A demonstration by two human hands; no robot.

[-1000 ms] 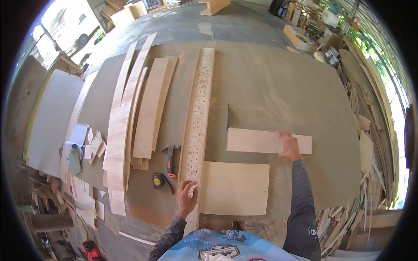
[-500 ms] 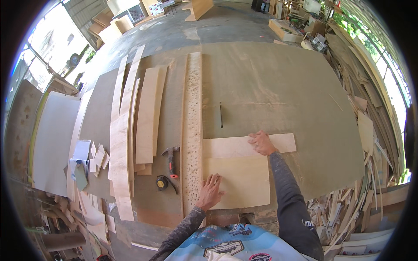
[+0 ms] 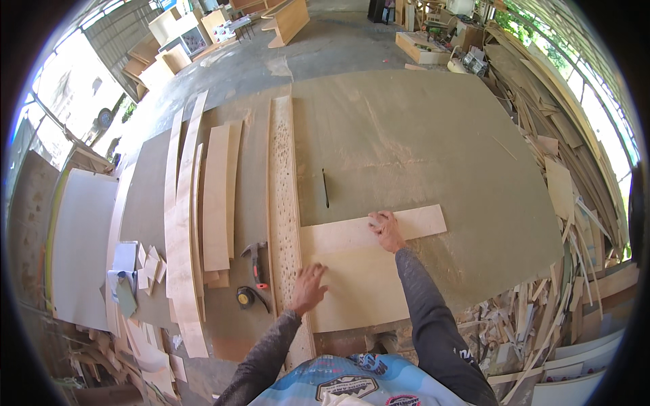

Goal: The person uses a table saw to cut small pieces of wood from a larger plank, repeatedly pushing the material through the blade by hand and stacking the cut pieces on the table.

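Note:
My right hand (image 3: 387, 231) rests on a narrow plywood strip (image 3: 425, 221), its fingers curled at the strip's far edge. The strip lies crosswise against a wider plywood panel (image 3: 359, 287). My left hand (image 3: 309, 289) is open, fingers spread, over the panel's left side beside a long board with a pitted face (image 3: 284, 169). Whether its fingertips touch the wood I cannot tell. A claw hammer (image 3: 257, 265) with a black and red handle and a yellow-black tape measure (image 3: 246, 296) lie left of the long board. A dark, thin pencil-like stick (image 3: 326, 188) lies beyond the strip.
Several long plywood strips (image 3: 186, 230) lie on the left of the large brown sheet (image 3: 433, 142). Small offcuts (image 3: 150, 269) sit farther left. Scrap wood (image 3: 525, 325) is heaped at the right, with stacked boards (image 3: 548, 115) behind. Furniture pieces (image 3: 288, 24) stand at the back.
My left hand has lifted back slightly from the panel, up along the long board. The narrow strip's right end has tilted slightly away. The whole view has shifted a little.

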